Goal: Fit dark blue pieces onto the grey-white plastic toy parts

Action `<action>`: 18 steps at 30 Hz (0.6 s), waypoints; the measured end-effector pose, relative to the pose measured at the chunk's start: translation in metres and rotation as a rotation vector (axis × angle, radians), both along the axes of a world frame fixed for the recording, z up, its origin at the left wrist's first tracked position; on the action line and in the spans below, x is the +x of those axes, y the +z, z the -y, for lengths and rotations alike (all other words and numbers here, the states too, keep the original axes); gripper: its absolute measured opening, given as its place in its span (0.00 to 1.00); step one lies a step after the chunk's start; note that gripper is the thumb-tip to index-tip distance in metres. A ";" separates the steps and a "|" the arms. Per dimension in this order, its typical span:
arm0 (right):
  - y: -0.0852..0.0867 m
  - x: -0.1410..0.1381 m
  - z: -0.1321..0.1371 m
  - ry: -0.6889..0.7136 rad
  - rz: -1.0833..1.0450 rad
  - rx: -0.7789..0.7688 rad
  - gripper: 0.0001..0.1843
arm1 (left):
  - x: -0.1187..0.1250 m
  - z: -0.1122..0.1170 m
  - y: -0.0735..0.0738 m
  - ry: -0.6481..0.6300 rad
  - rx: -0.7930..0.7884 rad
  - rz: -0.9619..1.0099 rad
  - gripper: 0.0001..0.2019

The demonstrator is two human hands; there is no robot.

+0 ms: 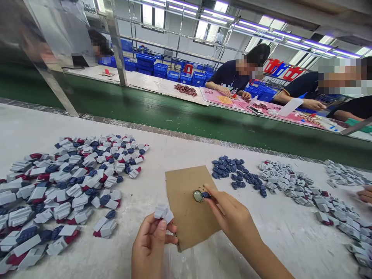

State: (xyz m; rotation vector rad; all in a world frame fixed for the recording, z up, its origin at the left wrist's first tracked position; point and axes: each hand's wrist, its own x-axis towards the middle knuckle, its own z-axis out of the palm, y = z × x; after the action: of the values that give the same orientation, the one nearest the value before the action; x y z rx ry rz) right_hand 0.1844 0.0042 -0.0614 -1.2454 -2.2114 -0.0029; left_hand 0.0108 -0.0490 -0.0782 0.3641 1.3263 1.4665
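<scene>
My left hand (152, 242) is closed around a small grey-white plastic part (162, 212), held up near the table's front edge. My right hand (228, 211) pinches a small dark blue piece (205, 195) and presses it against a metal bottle cap (198, 195). The cap sits on a brown cardboard sheet (186, 209) lying flat between my hands.
A large pile of assembled grey, blue and red parts (64, 190) covers the left of the white table. Loose dark blue pieces (235, 174) and grey parts (293, 186) lie to the right. Beyond a green conveyor belt (174, 112), other people work at a pink mat (221, 99). Another person's hand (365, 193) shows at the right edge.
</scene>
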 end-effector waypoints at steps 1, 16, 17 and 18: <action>-0.001 0.001 -0.005 0.011 0.057 -0.017 0.15 | -0.001 0.000 -0.001 0.000 -0.005 0.008 0.15; 0.018 0.001 -0.015 -0.114 -0.308 -0.327 0.09 | 0.002 0.000 0.007 -0.037 0.004 0.131 0.16; 0.024 -0.001 -0.012 -0.146 -0.428 -0.438 0.09 | 0.003 0.001 0.009 -0.039 0.001 0.155 0.16; 0.029 -0.004 -0.008 -0.163 -0.523 -0.547 0.10 | 0.004 0.002 0.012 -0.042 -0.001 0.175 0.16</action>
State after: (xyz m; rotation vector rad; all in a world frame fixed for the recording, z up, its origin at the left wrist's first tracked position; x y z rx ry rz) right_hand 0.1805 0.0124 -0.0321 -1.4926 -1.6930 0.8151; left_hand 0.0148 -0.0506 -0.0662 0.2547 1.1728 1.4290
